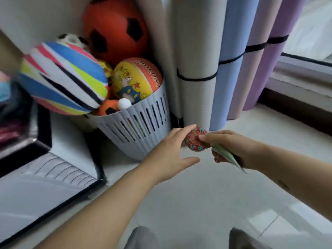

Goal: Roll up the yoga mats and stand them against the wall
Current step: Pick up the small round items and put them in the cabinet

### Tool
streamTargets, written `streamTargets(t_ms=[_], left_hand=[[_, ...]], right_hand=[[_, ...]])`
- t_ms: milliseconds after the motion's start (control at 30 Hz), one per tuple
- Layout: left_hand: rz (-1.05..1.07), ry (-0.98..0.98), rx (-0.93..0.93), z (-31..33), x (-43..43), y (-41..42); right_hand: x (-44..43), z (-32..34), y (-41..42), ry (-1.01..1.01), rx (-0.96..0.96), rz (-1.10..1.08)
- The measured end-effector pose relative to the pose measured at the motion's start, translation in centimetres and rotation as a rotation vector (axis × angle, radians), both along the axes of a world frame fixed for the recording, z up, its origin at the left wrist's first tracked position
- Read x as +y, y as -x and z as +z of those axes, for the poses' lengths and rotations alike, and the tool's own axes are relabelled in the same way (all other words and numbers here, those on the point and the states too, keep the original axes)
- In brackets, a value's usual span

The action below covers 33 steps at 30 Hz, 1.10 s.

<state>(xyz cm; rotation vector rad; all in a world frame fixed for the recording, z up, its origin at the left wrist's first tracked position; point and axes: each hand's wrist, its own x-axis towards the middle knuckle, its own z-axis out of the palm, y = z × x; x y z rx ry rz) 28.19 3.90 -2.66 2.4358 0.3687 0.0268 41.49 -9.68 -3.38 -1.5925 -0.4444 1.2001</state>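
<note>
Head view: looking down into a room corner, pale tiled floor (pixel 206 194) below.
Mats: four rolled mats are standing upright on the floor, leaning back against the wall side by side: white mat (pixel 197 51), blue mat (pixel 230 78), pink mat (pixel 251 78), purple mat (pixel 273 60). A black strap is circling each one, likely keeping the rolls from springing open.
Task standing: judging by this, the rolling and standing are looking done; no flat mat is showing.
Left hand (pixel 172 151): reaching forward, fingers straight and spread, gripping nothing, fingertips arriving just beside a red patterned disc (pixel 195 141).
Right hand (pixel 228 146): curled fingers are clamping a green strip (pixel 228 157) against the palm; one fingertip is lying on the disc's face. Pinching it or only touching, cannot tell.
Disc: sitting at the foot of the white mat; lifted or resting on the floor, unclear. Probably being cleared from the mats' base.
Basket (pixel 143 130): slotted, grey, standing just left of the white mat, holding a yellow ball (pixel 136 78), with an orange ball (pixel 116 27) piled above it.
Striped ball (pixel 62 78): blurred, overhanging the basket's left rim.
</note>
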Motion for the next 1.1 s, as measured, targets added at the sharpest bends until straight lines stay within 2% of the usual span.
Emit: streamTargets(t_ms=[167,200,267,333,433,533,633,767,967,1100], left_hand=[[0.338,-0.097,0.060,4.2,5.3,12.0],[0.431,-0.114,0.074,5.4,6.3,16.0],[0.532,-0.125,0.107,6.2,7.4,20.2],[0.705,-0.130,0.133,7.1,8.4,27.8],[0.887,-0.113,0.152,6.3,9.9,36.4],[0.995,-0.104,0.169,3.9,12.0,42.2],[1.038,-0.117,0.184,0.9,15.8,46.4],[1.014,-0.089,0.166,-0.9,21.3,48.4],[0.852,-0.034,0.237,-2.0,27.8,48.1],[0.894,-0.092,0.130,-4.3,29.6,48.0]], right_hand=[[8.7,5.4,5.2,-0.037,-0.098,0.262],[11.5,6.8,7.6,-0.057,-0.119,0.348],[14.6,8.7,10.6,-0.117,-0.103,0.385],[19.1,10.0,17.8,-0.157,-0.076,0.554],[23.9,8.6,27.2,-0.172,-0.155,0.748],[27.5,5.0,34.0,-0.158,-0.250,0.821],[31.0,1.7,39.6,-0.130,-0.395,0.883],[35.4,-0.2,43.2,-0.039,-0.491,0.882],[39.6,-1.6,42.3,0.130,-0.646,0.844],[39.5,-3.3,41.9,0.046,-0.722,0.827]])
